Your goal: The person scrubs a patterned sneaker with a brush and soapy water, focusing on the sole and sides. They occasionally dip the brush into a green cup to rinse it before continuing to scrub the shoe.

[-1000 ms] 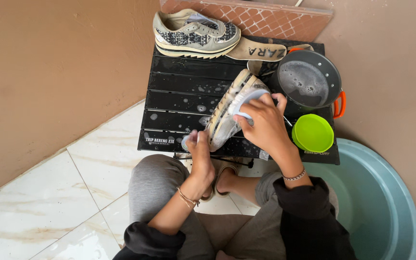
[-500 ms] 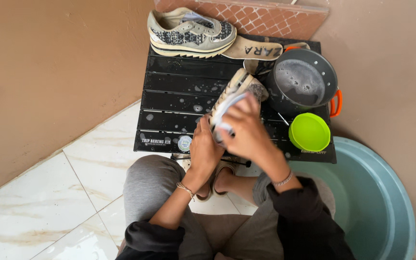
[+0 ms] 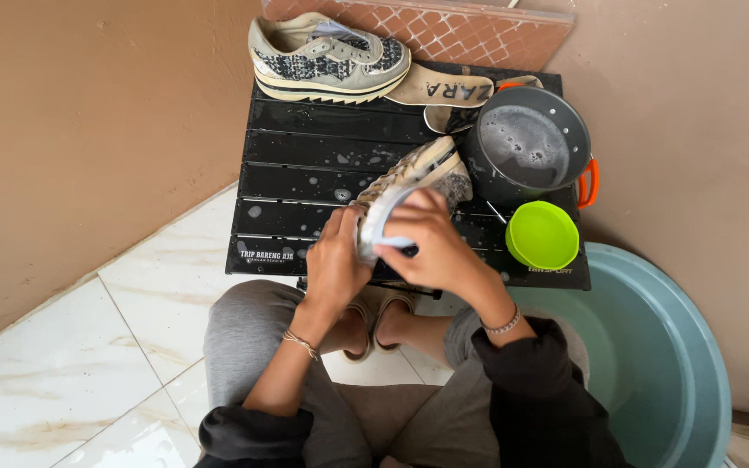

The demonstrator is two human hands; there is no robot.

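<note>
A wet, soapy sneaker (image 3: 422,178) lies tilted on its side on the black slatted folding table (image 3: 305,165). My left hand (image 3: 335,260) grips its heel end. My right hand (image 3: 431,238) is closed on a white brush (image 3: 383,227) and presses it against the sneaker's sole near the heel. Most of the brush is hidden under my fingers. The matching sneaker (image 3: 327,56) stands upright at the table's far left corner, with a beige insole (image 3: 448,89) lying beside it.
A dark pot of soapy water (image 3: 526,143) with orange handles stands at the table's right, a lime-green bowl (image 3: 542,234) just in front of it. A large teal basin (image 3: 661,364) sits on the floor at right. Brown walls close in on the left and right.
My right hand has slid with the brush from the sneaker's middle down toward the heel end, close to my left hand. The sneaker has stayed in my left hand's grip.
</note>
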